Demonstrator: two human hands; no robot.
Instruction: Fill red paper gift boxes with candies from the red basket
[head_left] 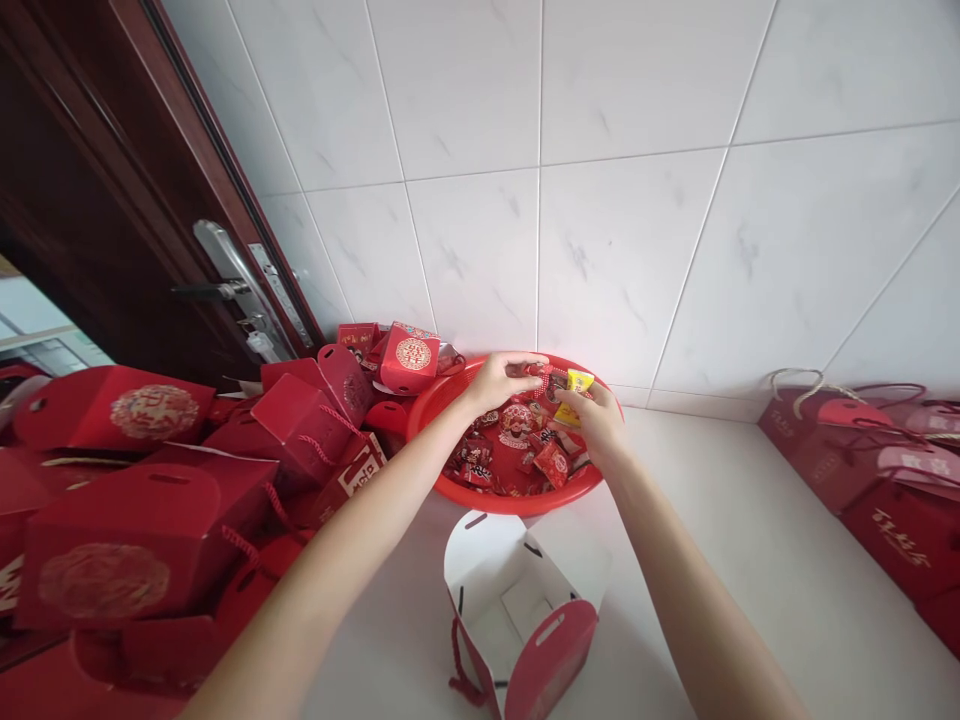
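Observation:
A red plastic basket (517, 503) stands against the wall with several wrapped candies (551, 464) in it. My left hand (504, 384) is over the basket's back part, fingers closed on a small red wrapped candy (538, 374). Beside it, my right hand (596, 420) has its thumb and fingers pinched on a yellow wrapped candy (580, 382) at the basket's right side. Nearer to me, between my forearms, an open red box (551, 660) with a white inside stands upright; its inside shows nothing in it.
Many red gift boxes (142, 530) are piled on the left, some with rope handles. Red gift bags (892, 500) stand at the right edge. A dark door (97, 150) with a metal handle is at the upper left, beside the white tiled wall (637, 250).

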